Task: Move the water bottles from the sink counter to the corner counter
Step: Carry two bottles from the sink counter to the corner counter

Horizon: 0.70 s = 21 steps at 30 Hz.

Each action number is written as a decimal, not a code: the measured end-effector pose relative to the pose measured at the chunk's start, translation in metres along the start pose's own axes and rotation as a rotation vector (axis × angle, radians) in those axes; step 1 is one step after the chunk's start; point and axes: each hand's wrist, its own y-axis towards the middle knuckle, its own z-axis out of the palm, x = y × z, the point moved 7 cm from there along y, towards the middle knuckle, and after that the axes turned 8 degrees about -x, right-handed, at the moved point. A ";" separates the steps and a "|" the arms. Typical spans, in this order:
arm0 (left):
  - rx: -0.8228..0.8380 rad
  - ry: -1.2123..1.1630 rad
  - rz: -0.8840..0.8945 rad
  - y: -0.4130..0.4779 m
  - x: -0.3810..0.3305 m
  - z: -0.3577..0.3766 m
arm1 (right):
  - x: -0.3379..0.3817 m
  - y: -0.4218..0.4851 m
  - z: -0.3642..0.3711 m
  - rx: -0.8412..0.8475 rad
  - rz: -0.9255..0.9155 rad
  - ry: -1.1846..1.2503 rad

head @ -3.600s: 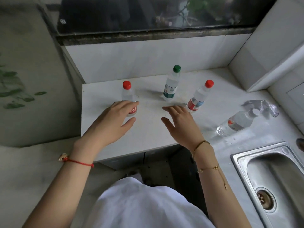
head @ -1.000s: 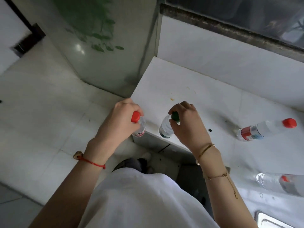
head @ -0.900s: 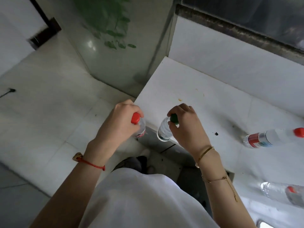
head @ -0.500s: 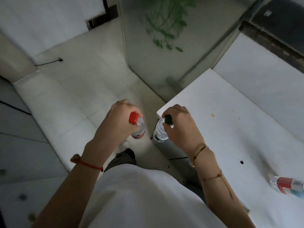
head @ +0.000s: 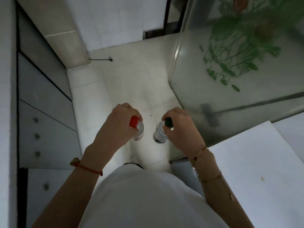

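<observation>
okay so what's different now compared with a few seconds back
Both hands took a bottle by the cap: left hand the red-capped bottle, right hand the green-capped bottle. Both were lifted off the white counter and carried left, now over the floor. The grips haven't changed since.

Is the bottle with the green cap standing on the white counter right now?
No: the green-capped bottle hangs by its cap from the right hand, out over the tiled floor and clear of the white counter.

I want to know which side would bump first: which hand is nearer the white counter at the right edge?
Right. The right hand, holding the green-capped bottle, is just left of the white counter; the left hand, with the red-capped bottle, is farther left over the floor.
</observation>
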 end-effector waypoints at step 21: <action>-0.166 0.002 -0.310 0.121 0.177 -0.105 | 0.125 0.222 0.111 0.165 -0.269 0.034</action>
